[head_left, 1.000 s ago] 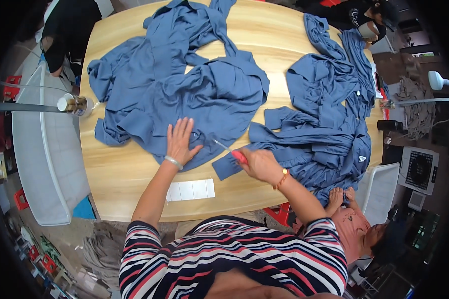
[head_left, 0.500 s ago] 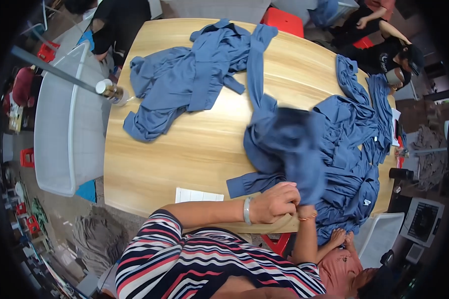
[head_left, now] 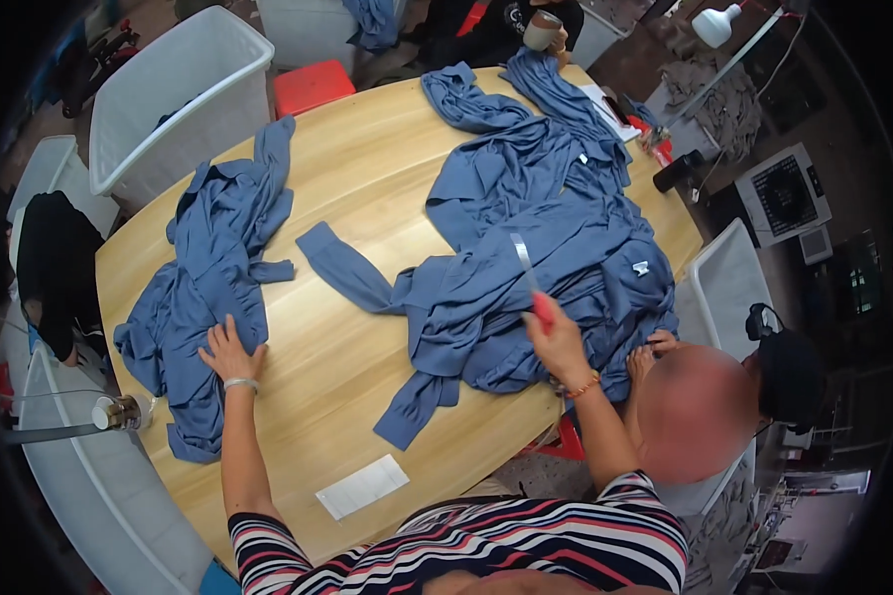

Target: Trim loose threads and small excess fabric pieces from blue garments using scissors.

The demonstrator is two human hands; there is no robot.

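My left hand (head_left: 231,355) lies with spread fingers on the near part of a blue long-sleeved garment (head_left: 213,233) at the table's left. In my right hand (head_left: 558,347) is a tool with a red handle (head_left: 543,307) and a narrow silvery blade (head_left: 522,254); its exact kind is not clear. The blade points away from me, over a heap of blue garments (head_left: 526,213) on the right side. One blue sleeve (head_left: 345,268) stretches left from that heap, another (head_left: 412,412) toward me. A small white label (head_left: 640,269) shows on the heap.
A white paper (head_left: 362,487) lies on the wooden table (head_left: 347,372) near me. Big white bins (head_left: 184,99) and a red stool (head_left: 313,87) stand around it. A co-worker in pink (head_left: 695,412) touches the heap's near right edge; another person holds a cup (head_left: 542,31) beyond the table.
The blurred blue garment at my hands now rests on the right heap. My left hand has moved left onto the other garment. The red-handled tool now shows in my right hand. The view has turned.
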